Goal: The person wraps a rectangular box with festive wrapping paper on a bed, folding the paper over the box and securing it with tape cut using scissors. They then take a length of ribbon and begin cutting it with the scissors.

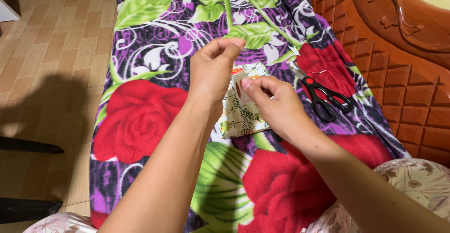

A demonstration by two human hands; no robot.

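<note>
A small roll of clear tape (242, 88) sits near the middle of the view, pinched between the thumb and fingers of the right hand (276, 104), which closes around its right side. From the roll, at about 11 o'clock, the left hand (213, 71) is raised with thumb and forefinger pressed together at their tips near the top, as if nipping something thin; whether a strip of tape runs between them cannot be told.

Directly under both hands, at 6 o'clock from the roll, lies a flat package wrapped in pale paper with a leafy green print (241, 116), its lower edge showing below the right wrist. At 3 o'clock from the roll, well apart from the hands, a pair of black-handled scissors with a red pivot (321, 95) lies with its blades pointing to 10 o'clock.

All of this rests on a fleece blanket of purple, green leaves and big red roses (140, 116). At 2 o'clock rises a carved reddish wooden headboard (403, 73); at 9 o'clock lies a tan wood-look floor (47, 64).
</note>
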